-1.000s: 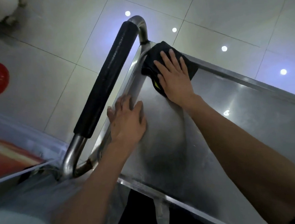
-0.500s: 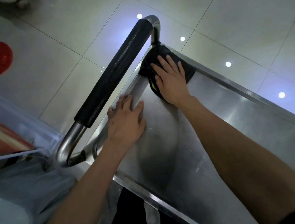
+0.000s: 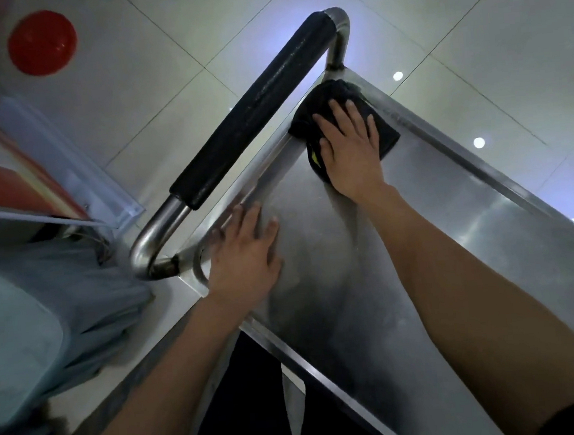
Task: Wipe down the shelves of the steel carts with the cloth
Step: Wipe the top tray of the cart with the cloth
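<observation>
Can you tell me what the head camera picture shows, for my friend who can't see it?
A person's right hand presses a black cloth flat into the far corner of a steel cart shelf. The left hand rests flat near the cart's black-padded handle, with a red ball on the tiled floor.

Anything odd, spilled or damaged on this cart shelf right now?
Nothing stands out. The right hand presses the cloth flat into the shelf corner below the handle; the left hand rests flat on the steel. No spills or dents show.
</observation>
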